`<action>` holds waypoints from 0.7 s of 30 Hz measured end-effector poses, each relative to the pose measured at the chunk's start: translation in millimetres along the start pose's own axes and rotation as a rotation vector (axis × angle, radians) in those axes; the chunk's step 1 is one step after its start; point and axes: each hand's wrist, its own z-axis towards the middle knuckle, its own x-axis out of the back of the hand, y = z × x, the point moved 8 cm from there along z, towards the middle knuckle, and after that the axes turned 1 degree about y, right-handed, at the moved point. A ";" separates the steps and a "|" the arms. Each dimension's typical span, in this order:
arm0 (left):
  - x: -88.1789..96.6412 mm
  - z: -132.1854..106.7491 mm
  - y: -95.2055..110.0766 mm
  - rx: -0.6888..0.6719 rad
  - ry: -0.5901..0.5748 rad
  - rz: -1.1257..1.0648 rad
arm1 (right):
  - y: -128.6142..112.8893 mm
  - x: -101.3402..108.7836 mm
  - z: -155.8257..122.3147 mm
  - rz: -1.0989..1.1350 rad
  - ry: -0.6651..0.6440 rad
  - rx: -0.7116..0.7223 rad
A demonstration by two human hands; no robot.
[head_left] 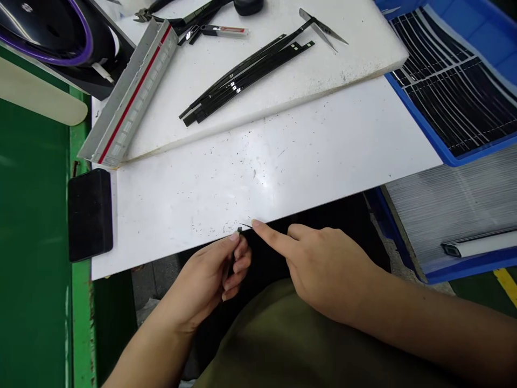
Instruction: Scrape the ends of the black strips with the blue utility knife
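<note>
My left hand (pixel 216 275) is below the front edge of the white board (pixel 283 167), fingers curled around a thin dark strip (pixel 231 257) that reaches up to the edge. My right hand (pixel 323 269) points with its index finger at the same edge; the fingertip touches a tiny dark sliver (pixel 245 226) there, and the other fingers are folded in. The two hands almost meet at the board's edge. A bundle of long black strips (pixel 246 75) lies on the raised white slab (pixel 283 64) further back.
A grey ruler-like bar with a red stripe (pixel 131 91) lies at the slab's left. Metal tweezers (pixel 321 27) and a small knife (pixel 224 31) lie at the back. A black block (pixel 89 213) sits at left. Blue trays (pixel 456 86) with dark striped sheets stand at right.
</note>
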 end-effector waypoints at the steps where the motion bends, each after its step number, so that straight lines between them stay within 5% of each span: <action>1: 0.3 0.2 0.7 -0.003 0.004 0.012 | -0.2 -0.3 0.8 0.002 -0.008 0.000; 21: 6.9 1.1 3.8 -0.041 0.047 0.132 | -8.9 11.1 1.8 -0.147 0.027 0.079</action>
